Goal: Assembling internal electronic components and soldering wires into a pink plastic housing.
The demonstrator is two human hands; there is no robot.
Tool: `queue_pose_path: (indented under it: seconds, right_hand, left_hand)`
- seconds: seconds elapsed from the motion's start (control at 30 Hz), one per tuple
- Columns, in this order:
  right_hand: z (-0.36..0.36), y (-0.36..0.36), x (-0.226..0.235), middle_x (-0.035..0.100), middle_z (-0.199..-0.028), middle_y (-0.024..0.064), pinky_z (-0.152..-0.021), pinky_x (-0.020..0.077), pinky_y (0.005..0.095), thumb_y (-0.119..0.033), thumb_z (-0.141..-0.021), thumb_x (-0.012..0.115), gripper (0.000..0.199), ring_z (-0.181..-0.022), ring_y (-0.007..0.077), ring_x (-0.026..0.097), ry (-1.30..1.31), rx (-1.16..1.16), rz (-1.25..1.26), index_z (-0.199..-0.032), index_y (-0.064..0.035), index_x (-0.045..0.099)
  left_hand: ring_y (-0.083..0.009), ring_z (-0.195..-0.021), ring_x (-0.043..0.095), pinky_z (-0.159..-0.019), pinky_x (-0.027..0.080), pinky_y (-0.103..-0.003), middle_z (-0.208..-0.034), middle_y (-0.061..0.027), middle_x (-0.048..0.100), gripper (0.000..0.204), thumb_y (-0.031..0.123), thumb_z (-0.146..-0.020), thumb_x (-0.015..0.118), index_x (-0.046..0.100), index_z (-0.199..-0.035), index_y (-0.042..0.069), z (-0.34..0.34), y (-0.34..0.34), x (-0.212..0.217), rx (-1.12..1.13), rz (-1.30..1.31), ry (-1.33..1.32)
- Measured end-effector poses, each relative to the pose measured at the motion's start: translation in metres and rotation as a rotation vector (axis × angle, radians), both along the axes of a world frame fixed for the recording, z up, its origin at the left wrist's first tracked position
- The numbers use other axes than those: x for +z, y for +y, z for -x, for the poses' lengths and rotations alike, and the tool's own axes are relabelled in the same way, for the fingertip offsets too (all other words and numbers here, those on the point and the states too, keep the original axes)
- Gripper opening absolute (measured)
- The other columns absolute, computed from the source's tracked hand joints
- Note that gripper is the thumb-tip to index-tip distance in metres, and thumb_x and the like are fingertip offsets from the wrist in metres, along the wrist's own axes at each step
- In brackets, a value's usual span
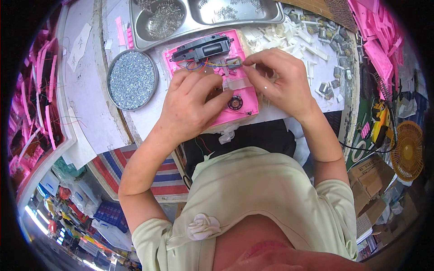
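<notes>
Pink housing (251,97) likely light, stiff; hold by edges, spare wires (209,65). Right hand (281,77) grip narrow, contents unclear; left hand (192,101) can't tell.

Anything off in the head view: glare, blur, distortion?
Head view: the pink shell is brightly lit and fairly clear, though the left hand hides part of it; the steel tray shows glints; edges bow toward the black rim; the light strips at lower left are blown out, the background there soft.
</notes>
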State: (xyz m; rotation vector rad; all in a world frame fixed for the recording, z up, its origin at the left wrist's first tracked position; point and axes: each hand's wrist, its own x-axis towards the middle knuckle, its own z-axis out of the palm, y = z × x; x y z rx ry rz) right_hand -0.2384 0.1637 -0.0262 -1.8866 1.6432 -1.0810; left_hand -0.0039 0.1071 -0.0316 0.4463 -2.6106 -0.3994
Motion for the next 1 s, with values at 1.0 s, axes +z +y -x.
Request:
queue_pose_path:
  seconds: [1.0]
  right_hand:
    - [-0.014,0.029,0.012,0.066,-0.078,0.0084,-0.061,0.0506,0.0345,-0.008,-0.078,0.079,0.018,-0.067,0.0237,0.064,0.016,0.106,-0.082,-0.092,-0.0033,0.069]
  left_hand:
    - [-0.0232,-0.087,0.058,-0.085,0.043,-0.041,-0.101,-0.0029,0.063,0.039,0.015,-0.068,0.078,0.073,-0.107,0.012,-0.014,0.004,0.002,0.021,-0.055,-0.021]
